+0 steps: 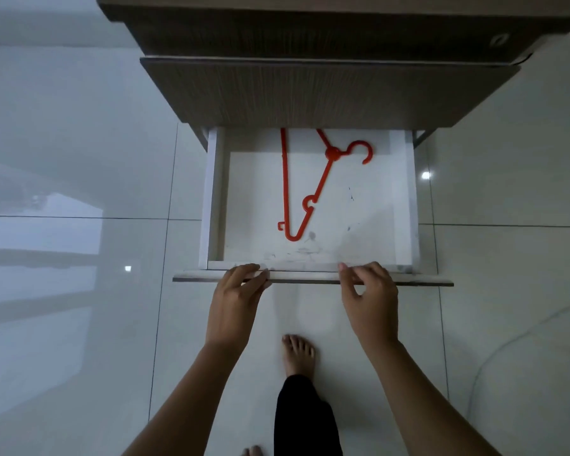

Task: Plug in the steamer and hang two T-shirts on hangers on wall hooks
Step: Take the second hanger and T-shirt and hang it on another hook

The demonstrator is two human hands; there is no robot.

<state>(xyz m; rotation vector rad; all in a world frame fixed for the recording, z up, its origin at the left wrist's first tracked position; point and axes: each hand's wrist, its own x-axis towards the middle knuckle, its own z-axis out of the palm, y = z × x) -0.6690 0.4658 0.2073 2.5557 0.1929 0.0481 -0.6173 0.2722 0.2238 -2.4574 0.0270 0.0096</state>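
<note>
A red plastic hanger [310,189] lies flat in a pulled-out white drawer [402,199], its hook toward the right and part of it hidden under the drawer above. My left hand [237,291] grips the drawer's front panel [310,278] left of the middle. On the same front edge, to the right, my right hand [369,291] holds on with fingertips curled over it. No steamer or T-shirt is in view.
The drawer belongs to a brown wooden cabinet [326,90] with closed drawers above. My bare foot [298,355] and black trouser leg stand on the glossy white tiled floor [79,291] just behind the drawer.
</note>
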